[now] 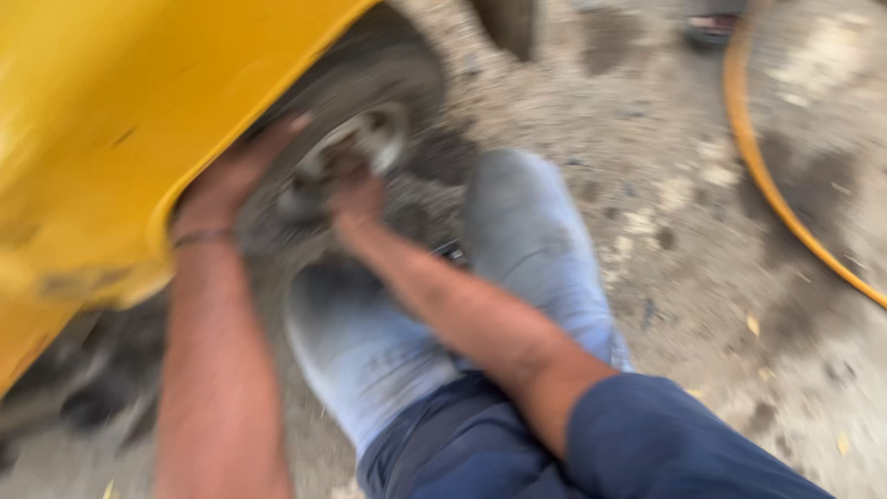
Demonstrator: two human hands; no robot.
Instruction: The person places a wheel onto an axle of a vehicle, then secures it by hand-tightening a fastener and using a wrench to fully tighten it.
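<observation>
The frame is blurred by motion. A dark tyre with a silver wheel hub (370, 139) sits under the yellow body panel (111, 120) of a vehicle. My left hand (231, 180) lies flat on the tyre's upper left, just under the panel's edge, with a thin band on its wrist. My right hand (356, 199) is at the middle of the wheel, below the hub, with fingers curled. Whether it grips anything is hidden by blur. My knees in light grey trousers (527, 231) are bent in front of the wheel.
Rough, stained concrete ground (684, 240) spreads to the right. An orange hose (767, 176) curves across it from top to right edge. A dark object, possibly a sandal (711, 26), lies at the top edge.
</observation>
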